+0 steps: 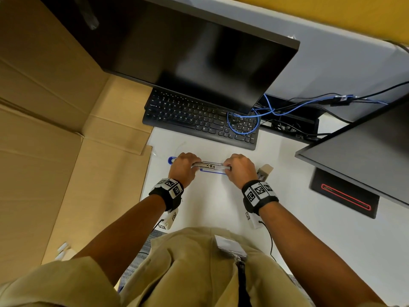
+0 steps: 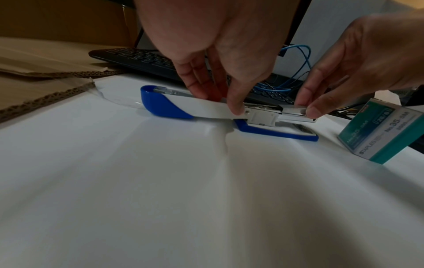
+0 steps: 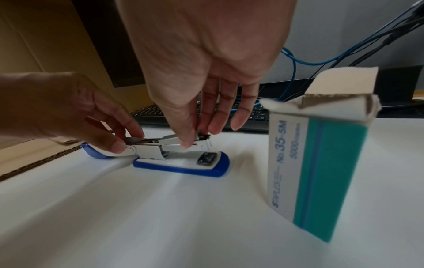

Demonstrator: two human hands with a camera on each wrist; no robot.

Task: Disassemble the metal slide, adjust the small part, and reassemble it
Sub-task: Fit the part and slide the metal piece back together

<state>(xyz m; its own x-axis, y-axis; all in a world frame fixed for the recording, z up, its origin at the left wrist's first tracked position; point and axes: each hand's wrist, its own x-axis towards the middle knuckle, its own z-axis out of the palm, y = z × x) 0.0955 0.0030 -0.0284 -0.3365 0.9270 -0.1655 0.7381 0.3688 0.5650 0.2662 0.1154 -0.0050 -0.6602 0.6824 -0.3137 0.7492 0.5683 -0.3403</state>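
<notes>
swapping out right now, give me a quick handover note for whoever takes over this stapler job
Left hand pinches the blue-and-white stapler's opened top cover, folded back flat.
Right hand pinches the front of the metal staple slide, which sits above the blue base.
The teal-and-white staples box stands open, right of the stapler on the white table.
Done: stapler opened.
Left: finish the small part, close it.

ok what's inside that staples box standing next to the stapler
The staples box stands upright by the stapler, its top flap torn open. Only bare cardboard shows at the opening; its walls hide whatever is inside.
</notes>
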